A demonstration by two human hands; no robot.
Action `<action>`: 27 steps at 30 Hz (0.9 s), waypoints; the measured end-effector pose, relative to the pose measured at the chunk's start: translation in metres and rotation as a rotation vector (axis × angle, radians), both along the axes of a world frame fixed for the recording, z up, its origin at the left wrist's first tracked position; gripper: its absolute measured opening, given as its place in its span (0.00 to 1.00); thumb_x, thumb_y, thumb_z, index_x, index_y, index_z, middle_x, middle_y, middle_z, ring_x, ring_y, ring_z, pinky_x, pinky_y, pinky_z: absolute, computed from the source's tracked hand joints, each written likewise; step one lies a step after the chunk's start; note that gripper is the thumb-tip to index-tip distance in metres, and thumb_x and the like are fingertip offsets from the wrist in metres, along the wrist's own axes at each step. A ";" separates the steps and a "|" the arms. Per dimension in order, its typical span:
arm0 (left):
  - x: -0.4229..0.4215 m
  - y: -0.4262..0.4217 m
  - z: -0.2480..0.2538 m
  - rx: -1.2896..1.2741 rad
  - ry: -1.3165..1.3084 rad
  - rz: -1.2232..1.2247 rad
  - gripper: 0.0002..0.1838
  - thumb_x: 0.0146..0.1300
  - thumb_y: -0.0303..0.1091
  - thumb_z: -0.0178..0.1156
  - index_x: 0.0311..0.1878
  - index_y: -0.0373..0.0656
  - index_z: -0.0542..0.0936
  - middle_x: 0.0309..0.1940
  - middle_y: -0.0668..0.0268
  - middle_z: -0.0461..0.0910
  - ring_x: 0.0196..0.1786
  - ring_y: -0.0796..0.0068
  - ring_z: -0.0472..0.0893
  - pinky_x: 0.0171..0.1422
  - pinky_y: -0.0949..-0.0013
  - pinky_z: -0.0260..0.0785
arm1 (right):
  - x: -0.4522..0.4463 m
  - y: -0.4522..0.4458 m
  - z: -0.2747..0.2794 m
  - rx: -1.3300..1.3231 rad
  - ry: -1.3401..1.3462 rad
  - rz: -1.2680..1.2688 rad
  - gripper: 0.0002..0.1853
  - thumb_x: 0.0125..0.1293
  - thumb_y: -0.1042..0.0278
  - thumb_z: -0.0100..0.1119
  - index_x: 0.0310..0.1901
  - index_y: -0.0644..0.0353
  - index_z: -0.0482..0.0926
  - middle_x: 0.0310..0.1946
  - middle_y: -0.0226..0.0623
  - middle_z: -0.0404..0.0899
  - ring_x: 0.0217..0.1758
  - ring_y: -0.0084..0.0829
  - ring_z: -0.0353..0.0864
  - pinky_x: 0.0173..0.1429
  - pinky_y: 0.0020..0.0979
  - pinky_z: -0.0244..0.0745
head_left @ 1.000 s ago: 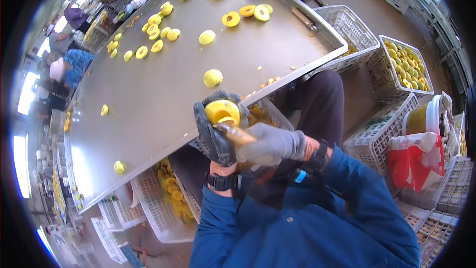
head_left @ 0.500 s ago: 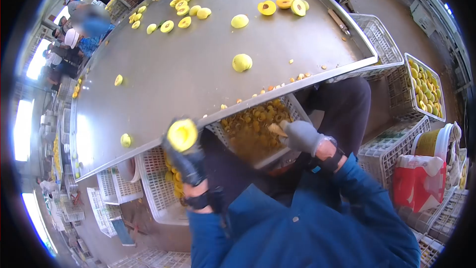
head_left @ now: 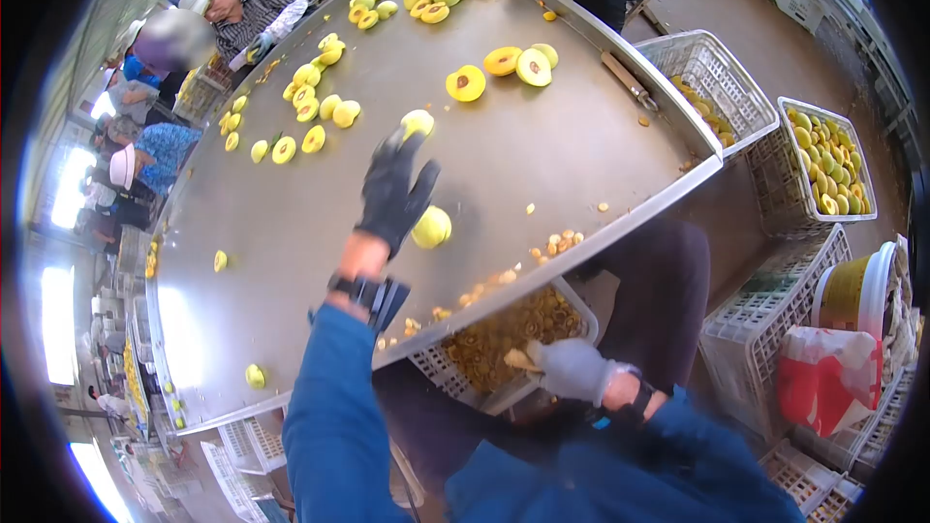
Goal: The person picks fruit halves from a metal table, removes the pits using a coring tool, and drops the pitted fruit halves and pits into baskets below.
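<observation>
My left hand (head_left: 395,189), in a black glove, stretches over the metal table with fingers apart. Its fingertips reach a whole yellow-green fruit (head_left: 418,123), perhaps touching it. A second whole fruit (head_left: 432,228) lies beside the thumb. My right hand (head_left: 572,370), in a grey glove, is closed around a tool with a pale wooden handle (head_left: 523,359); the tool's working end cannot be made out. Below that hand, under the table edge, a white crate holds many brown-yellow pits and scraps (head_left: 504,341). Halved fruits with brown centres (head_left: 466,83) lie farther up the table.
A wooden-handled tool (head_left: 630,80) lies near the table's right edge. Loose pits (head_left: 557,244) line the front edge. Crates of fruit (head_left: 828,160) stand at the right, with a bucket (head_left: 852,295) and red-and-white bag (head_left: 831,378). Other people work along the far left side.
My left hand, which held a cut fruit near the table's front edge, has moved up across the table without it. My right hand stays low with the tool. The view has shifted.
</observation>
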State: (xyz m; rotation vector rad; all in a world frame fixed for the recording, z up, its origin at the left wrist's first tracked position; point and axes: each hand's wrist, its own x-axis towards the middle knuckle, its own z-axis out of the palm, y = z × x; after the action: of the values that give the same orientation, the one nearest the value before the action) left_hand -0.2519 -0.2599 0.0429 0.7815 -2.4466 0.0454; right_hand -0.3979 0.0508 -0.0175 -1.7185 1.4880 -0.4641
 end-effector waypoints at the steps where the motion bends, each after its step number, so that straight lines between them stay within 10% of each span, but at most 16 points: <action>1: -0.028 -0.034 -0.015 -0.047 0.002 -0.008 0.24 0.65 0.40 0.62 0.62 0.44 0.73 0.61 0.49 0.73 0.66 0.47 0.70 0.69 0.53 0.64 | -0.001 -0.001 0.000 0.041 -0.022 -0.013 0.11 0.69 0.60 0.52 0.34 0.59 0.74 0.25 0.49 0.81 0.29 0.51 0.82 0.34 0.47 0.76; 10: -0.139 -0.117 -0.068 0.359 -0.062 0.100 0.29 0.59 0.43 0.66 0.63 0.49 0.73 0.60 0.46 0.70 0.60 0.45 0.73 0.63 0.50 0.67 | -0.020 -0.010 0.019 -0.001 -0.047 -0.079 0.11 0.67 0.57 0.57 0.38 0.56 0.74 0.27 0.45 0.81 0.27 0.48 0.82 0.30 0.44 0.76; 15: -0.098 -0.057 -0.065 0.603 0.091 -0.010 0.28 0.56 0.32 0.69 0.62 0.44 0.75 0.54 0.57 0.76 0.52 0.64 0.79 0.54 0.62 0.75 | -0.044 -0.021 0.056 -0.151 -0.488 -0.363 0.19 0.62 0.62 0.65 0.53 0.57 0.75 0.32 0.47 0.82 0.35 0.47 0.85 0.40 0.36 0.80; 16: -0.087 -0.044 -0.067 0.666 0.210 -0.034 0.27 0.55 0.35 0.69 0.59 0.42 0.76 0.50 0.53 0.80 0.55 0.53 0.79 0.62 0.58 0.70 | -0.047 -0.026 0.061 -0.223 -0.632 -0.442 0.19 0.61 0.67 0.64 0.53 0.61 0.75 0.31 0.45 0.82 0.34 0.43 0.86 0.39 0.35 0.79; 21: -0.041 0.082 0.011 1.126 0.311 -0.017 0.30 0.59 0.33 0.68 0.64 0.36 0.71 0.56 0.58 0.77 0.56 0.71 0.78 0.63 0.67 0.71 | -0.047 -0.056 0.073 -0.435 -0.330 -0.780 0.21 0.62 0.68 0.61 0.55 0.66 0.73 0.26 0.45 0.81 0.29 0.38 0.86 0.35 0.36 0.78; 24: -0.014 0.156 0.030 0.901 0.352 -0.087 0.30 0.63 0.32 0.65 0.66 0.36 0.69 0.59 0.57 0.76 0.59 0.70 0.77 0.65 0.66 0.69 | -0.019 -0.065 0.055 -0.551 -0.551 -0.737 0.19 0.65 0.65 0.60 0.54 0.65 0.73 0.27 0.41 0.82 0.21 0.29 0.80 0.28 0.30 0.75; 27: -0.002 0.210 0.018 0.902 0.817 -0.082 0.26 0.72 0.40 0.54 0.68 0.36 0.67 0.61 0.54 0.75 0.60 0.67 0.76 0.68 0.65 0.67 | 0.003 -0.042 0.076 0.245 -1.272 -0.631 0.17 0.67 0.63 0.58 0.52 0.65 0.73 0.28 0.36 0.81 0.17 0.20 0.71 0.21 0.23 0.66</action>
State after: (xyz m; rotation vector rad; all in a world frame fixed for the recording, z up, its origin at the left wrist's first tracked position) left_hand -0.2544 -0.0503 0.0614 0.8135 -1.6231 -1.2209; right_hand -0.3944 0.0088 0.0587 -0.4263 0.9621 -1.3154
